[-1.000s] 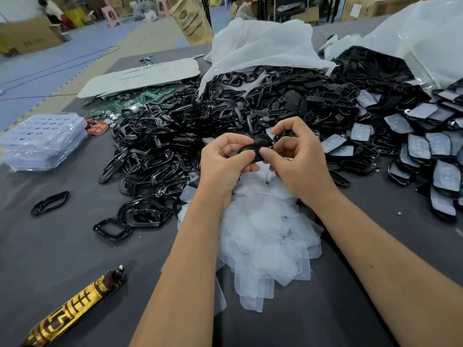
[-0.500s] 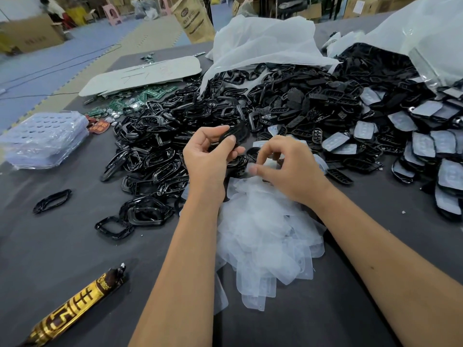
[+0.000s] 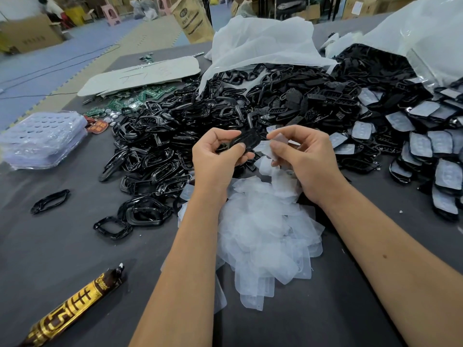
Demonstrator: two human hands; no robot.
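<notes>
The left hand [image 3: 215,159] is gripping a black plastic shell [image 3: 246,139] between thumb and fingers, above the pile of clear films [image 3: 265,236]; the right hand [image 3: 303,159] is pinching a clear film [image 3: 280,141] just beside the shell.

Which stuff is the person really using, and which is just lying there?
In use: black shell in the left hand; clear sheet in the right hand; pile of clear sheets.
Lying about: gold tube; wrapped trays; green circuit boards.
</notes>
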